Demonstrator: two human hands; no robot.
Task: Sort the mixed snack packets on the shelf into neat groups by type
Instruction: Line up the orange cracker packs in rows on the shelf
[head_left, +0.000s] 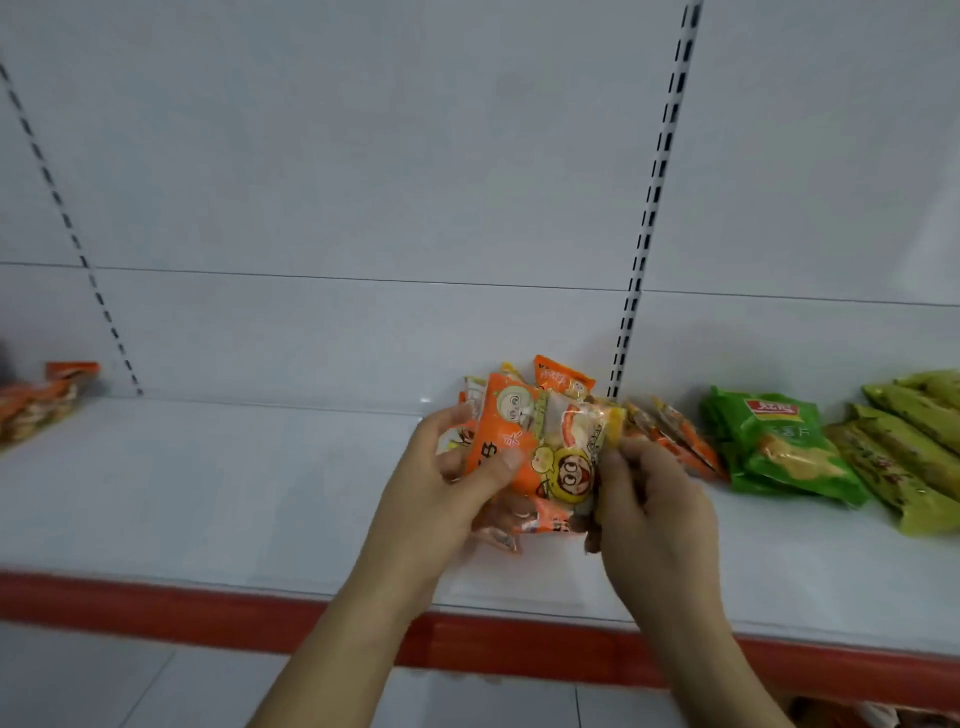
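At centre of the white metal shelf (218, 493): bundle of small orange-and-clear plastic snack packets (530, 452), gripped by left hand (447, 493) at 9 o'clock, pinched by right hand (649, 504) at 3 o'clock. Step judged: gathering one type. At 3 o'clock: green crisp bags (784, 447), olive-green long packets (904, 457). At 9 o'clock: orange packet pile (36, 402), the likely destination.
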